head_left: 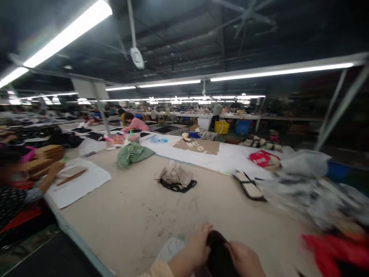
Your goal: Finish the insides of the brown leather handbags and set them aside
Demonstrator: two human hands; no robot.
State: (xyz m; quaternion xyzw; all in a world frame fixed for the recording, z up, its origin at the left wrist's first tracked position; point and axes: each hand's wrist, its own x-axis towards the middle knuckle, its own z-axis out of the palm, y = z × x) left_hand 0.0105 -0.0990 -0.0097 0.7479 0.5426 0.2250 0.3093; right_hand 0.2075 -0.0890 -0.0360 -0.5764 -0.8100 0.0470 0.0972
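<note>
At the bottom of the head view, my left hand [197, 246] is closed on the left edge of a dark, soft-looking piece [219, 252]. My right hand [243, 257] pinches the same piece from its right side. The piece looks black-brown and rounded at the top; its exact kind I cannot make out, and its lower part runs out of the frame. Under my left forearm lies a pale, clear-looking sheet [171, 248]. Farther up the table sits a pile of beige pieces [175, 175] with black material around it.
The beige table [129, 215] carries a green cloth [134, 154], a black-edged pouch-like item [250, 186], and crumpled clear plastic [302, 188] at right. Red fabric [340, 250] lies at lower right. At left, a co-worker's hand [54, 169] is near brown stacks [43, 159].
</note>
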